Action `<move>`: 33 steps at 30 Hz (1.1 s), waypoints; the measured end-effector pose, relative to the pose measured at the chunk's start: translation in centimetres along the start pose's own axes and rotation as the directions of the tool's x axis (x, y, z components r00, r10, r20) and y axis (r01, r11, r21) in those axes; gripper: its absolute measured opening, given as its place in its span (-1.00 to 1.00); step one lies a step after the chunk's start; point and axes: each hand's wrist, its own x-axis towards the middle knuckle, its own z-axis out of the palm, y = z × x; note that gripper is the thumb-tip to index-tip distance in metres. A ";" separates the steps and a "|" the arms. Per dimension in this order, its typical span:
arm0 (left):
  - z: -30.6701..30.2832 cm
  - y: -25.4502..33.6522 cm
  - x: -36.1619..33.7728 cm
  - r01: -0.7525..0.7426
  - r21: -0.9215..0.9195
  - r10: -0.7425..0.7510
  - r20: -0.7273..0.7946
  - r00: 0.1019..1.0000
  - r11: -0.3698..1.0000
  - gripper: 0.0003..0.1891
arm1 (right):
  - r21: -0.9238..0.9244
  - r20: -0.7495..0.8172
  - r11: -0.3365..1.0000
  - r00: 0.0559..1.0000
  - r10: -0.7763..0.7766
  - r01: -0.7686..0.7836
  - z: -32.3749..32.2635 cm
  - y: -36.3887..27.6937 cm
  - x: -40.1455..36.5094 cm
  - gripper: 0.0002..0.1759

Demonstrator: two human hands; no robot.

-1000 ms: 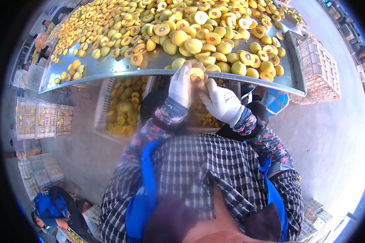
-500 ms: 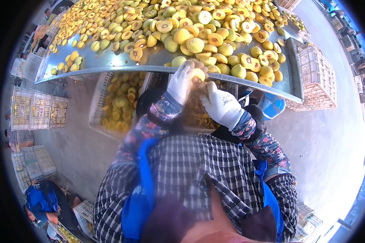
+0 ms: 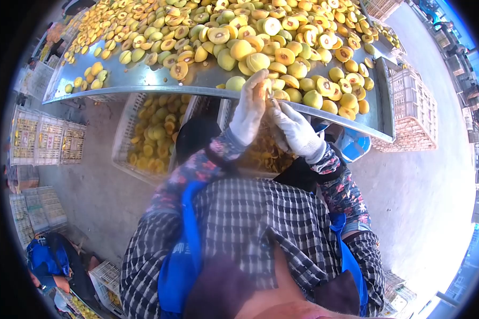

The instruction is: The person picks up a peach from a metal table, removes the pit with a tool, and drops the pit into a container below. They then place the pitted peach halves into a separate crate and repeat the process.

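Both of my hands wear white gloves and meet at the near edge of a metal table (image 3: 202, 82) heaped with halved yellow-green fruit (image 3: 219, 35). My left hand (image 3: 248, 106) is upright, its fingers wrapped round a piece of orange-yellow fruit (image 3: 263, 87) that they partly hide. Close against it, my right hand (image 3: 297, 129) pinches a small thin tool (image 3: 272, 98), too blurred to make out well. Under the hands, below the table edge, is a crate of brownish scraps (image 3: 269, 151).
A crate of fruit (image 3: 153, 133) stands below the table to the left. Stacked crates (image 3: 414, 109) stand at the right, more (image 3: 47, 139) at the left. A blue container (image 3: 353, 143) is under the right edge. A person (image 3: 50, 260) sits at the lower left.
My left hand has turned more upright, with its fingers raised beside the fruit. My right hand has moved slightly, and the thin tool now shows at its fingertips.
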 end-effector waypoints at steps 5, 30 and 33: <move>-0.9 -0.3 0.2 0.087 -0.219 -0.094 -0.020 0.995 0.972 -0.36 | -0.068 0.034 0.997 0.999 0.036 -0.034 0.3 0.5 0.0 -0.65; -1.5 1.3 1.4 0.528 -0.458 -0.555 0.087 0.827 0.715 -0.36 | 0.042 0.138 0.985 0.978 0.158 -0.165 -0.4 0.4 -0.8 -0.60; -0.2 0.5 0.1 0.271 -0.370 -0.332 -0.110 0.937 0.889 -0.38 | 0.091 0.171 0.972 0.965 0.199 -0.217 -0.6 0.5 -0.7 -0.62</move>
